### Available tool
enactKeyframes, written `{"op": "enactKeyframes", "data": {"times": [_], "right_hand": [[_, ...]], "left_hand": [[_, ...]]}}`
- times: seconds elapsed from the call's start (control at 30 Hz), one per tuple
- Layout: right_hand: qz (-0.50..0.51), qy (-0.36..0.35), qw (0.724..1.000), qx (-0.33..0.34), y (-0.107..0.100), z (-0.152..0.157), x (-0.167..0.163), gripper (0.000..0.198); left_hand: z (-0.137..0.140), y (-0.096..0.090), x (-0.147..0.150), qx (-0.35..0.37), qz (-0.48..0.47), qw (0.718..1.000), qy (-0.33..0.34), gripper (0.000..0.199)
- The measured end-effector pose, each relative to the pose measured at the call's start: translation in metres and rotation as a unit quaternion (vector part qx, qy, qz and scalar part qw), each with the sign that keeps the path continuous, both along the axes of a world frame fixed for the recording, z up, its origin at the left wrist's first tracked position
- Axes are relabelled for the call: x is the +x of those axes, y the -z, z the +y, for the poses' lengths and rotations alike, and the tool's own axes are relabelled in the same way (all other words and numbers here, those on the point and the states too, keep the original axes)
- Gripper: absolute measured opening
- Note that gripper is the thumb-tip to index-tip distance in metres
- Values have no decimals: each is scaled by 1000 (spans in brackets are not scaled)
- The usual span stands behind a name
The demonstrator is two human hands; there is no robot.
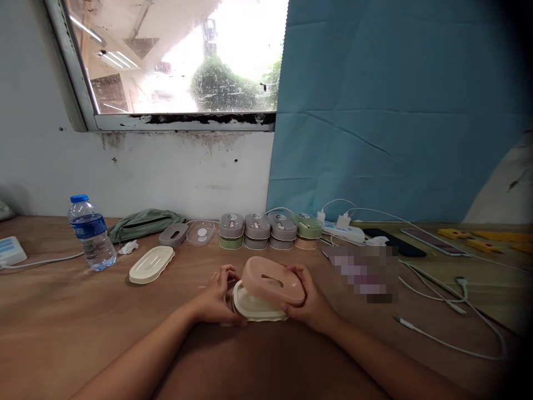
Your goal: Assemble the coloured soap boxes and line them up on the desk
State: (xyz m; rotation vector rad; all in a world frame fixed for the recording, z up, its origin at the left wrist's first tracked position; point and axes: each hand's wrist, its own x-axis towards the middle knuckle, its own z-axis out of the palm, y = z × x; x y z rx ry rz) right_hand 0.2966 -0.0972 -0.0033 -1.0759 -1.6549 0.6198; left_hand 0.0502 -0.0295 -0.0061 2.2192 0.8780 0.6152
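Note:
My right hand (313, 304) is closed round the right end of a pink oval plastic cover (260, 275) with a slot in its top. The cover is tilted above a cream oval plastic tray (256, 307), hiding part of it. My left hand (217, 300) curls round the tray's left end, thumb at the near edge and fingers at the far side. A second cream oval piece (152, 264) lies to the left. Beyond it are a grey slotted cover (174, 235) and a clear lid with white discs (201, 233).
Stacked oval boxes in grey and green (256, 230) stand in a row at the back. A water bottle (90, 233) and a green pouch (145, 222) are left. Right lie a power strip (345, 230), phones (433, 242), white cables (449, 350) and a blurred patch.

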Motion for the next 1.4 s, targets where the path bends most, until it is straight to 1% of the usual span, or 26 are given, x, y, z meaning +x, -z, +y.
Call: {"op": "enactKeyframes", "data": {"times": [0.1,0.23,0.43,0.53,0.63,0.73,0.8,0.87,0.93,1.1,1.17,1.2,1.23,1.27,1.3,1.33,1.4], "right_hand": [[-62,-22,998,-12,0,-2,-9,64],[-93,-43,995,-20,0,1,-5,65],[-178,-62,980,-57,0,1,1,73],[-216,-70,973,-48,-1,0,1,75],[-253,-87,962,-46,-6,-2,1,69],[-290,-103,950,-53,-13,-5,1,63],[-312,-110,942,-50,-18,-8,0,63],[-332,-110,935,-50,-21,-10,0,63],[-346,-109,930,-56,-22,-11,-1,63],[-348,-112,929,-62,-23,-12,-1,65],[-348,-112,929,-59,-22,-12,-1,64],[-348,-112,929,-58,-22,-12,-1,64],[-347,-112,929,-58,-21,-12,0,64],[-345,-111,930,-60,-20,-12,0,64],[-343,-108,931,-61,-20,-11,1,63],[-340,-105,932,-62,-19,-11,1,64],[-338,-102,933,-65,-18,-11,2,64]], "left_hand": [[6,4,-6,-10,-14,1000,-2,94],[9,8,-7,-25,-17,1000,-1,96],[9,7,-5,-21,-13,1000,-2,95],[8,6,-5,-15,-23,1000,1,95],[4,0,-6,12,-37,999,34,92],[-2,-9,-6,72,-27,994,80,78],[-6,-14,-5,115,-11,988,107,68],[-7,-17,-4,142,4,982,123,62],[-7,-20,-4,150,21,979,139,62],[-8,-28,-7,129,59,972,185,71],[-8,-27,-8,141,54,971,185,66],[-6,-26,-8,156,48,971,172,61],[-2,-23,-9,177,39,973,143,54],[4,-20,-9,204,29,974,93,46],[12,-17,-10,233,25,972,23,39],[22,-14,-11,260,25,963,-59,34],[46,-8,-16,303,59,928,-208,36]]}}
